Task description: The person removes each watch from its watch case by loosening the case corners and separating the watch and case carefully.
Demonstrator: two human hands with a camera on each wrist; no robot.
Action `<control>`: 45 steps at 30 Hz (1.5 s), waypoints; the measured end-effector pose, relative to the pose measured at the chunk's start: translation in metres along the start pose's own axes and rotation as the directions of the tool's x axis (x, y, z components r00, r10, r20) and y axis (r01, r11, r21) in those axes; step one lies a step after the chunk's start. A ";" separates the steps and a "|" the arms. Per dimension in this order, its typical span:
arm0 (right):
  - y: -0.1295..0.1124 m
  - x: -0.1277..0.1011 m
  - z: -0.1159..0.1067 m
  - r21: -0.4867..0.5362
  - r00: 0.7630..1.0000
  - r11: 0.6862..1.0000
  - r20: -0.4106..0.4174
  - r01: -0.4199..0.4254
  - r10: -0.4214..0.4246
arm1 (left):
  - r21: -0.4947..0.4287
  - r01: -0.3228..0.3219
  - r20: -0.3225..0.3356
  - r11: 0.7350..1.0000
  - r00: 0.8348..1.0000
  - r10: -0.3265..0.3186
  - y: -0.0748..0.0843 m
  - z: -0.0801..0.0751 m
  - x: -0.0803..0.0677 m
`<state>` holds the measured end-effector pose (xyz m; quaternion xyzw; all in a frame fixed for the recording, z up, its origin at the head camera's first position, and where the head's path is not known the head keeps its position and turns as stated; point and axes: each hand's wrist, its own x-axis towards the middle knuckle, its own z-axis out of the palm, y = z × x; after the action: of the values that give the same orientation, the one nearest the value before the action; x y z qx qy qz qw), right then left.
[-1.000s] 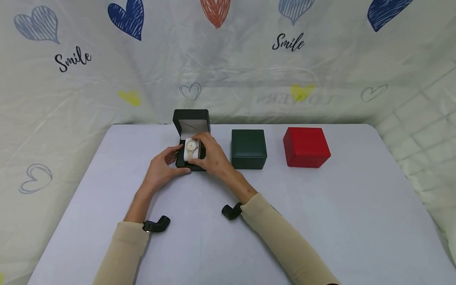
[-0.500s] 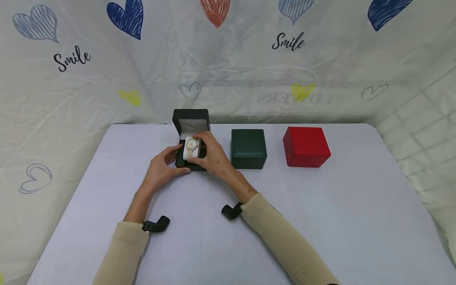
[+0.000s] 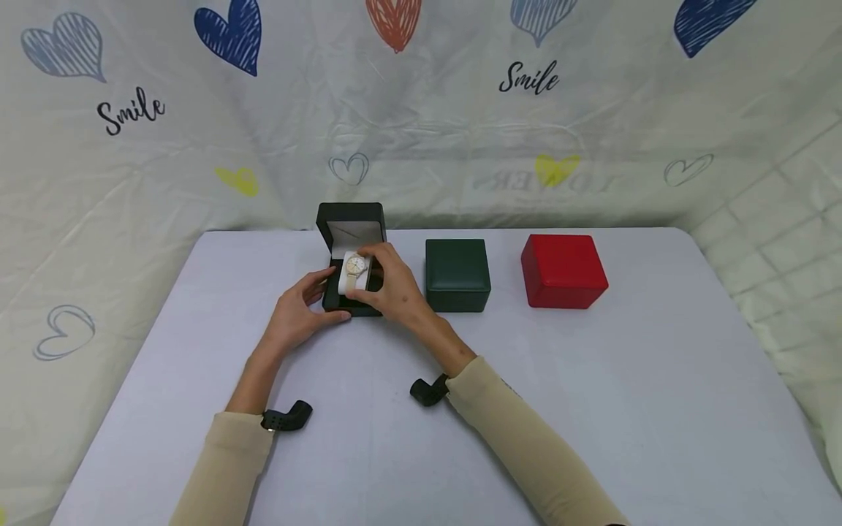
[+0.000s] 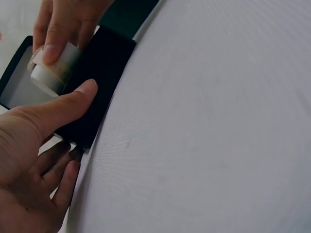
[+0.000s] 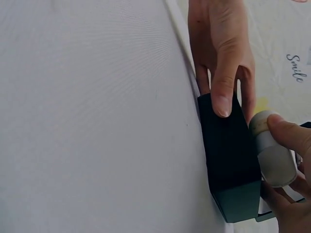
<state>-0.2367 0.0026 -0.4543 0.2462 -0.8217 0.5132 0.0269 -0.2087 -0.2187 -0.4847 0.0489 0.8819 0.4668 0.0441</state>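
An open black watch box [image 3: 350, 212] stands at the table's back, its pale-lined lid raised. My left hand [image 3: 297, 310] grips the box at its left, thumb on the front wall [image 5: 226, 143] and fingers at the side. My right hand [image 3: 398, 292] pinches a wristwatch [image 3: 355, 266] with a pale strap and light dial, wrapped round a white cushion [image 5: 278, 165]. Watch and cushion sit partly above the box's rim, as both wrist views show. The right hand's rear fingers are partly hidden behind the cushion.
A closed dark green box [image 3: 457, 275] stands just right of the watch box. Farther right is a closed red box [image 3: 564, 272]. All three line the back of a white-covered table [image 3: 592, 409], with a printed curtain [image 3: 447, 124] behind.
The watch and its cushion have risen slightly in my right hand. My left hand keeps its hold on the box, which stays in place.
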 end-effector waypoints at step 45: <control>-0.012 -0.012 -0.004 0.102 0.999 0.994 -0.026 0.027 -0.025 | -0.451 -0.133 -0.338 0.882 0.941 -0.031 0.034 -0.001 -0.010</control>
<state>-0.2220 0.0058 -0.4461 0.2515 -0.7908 0.5572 0.0312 -0.1979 -0.2018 -0.4550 -0.0196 0.7360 0.6679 -0.1085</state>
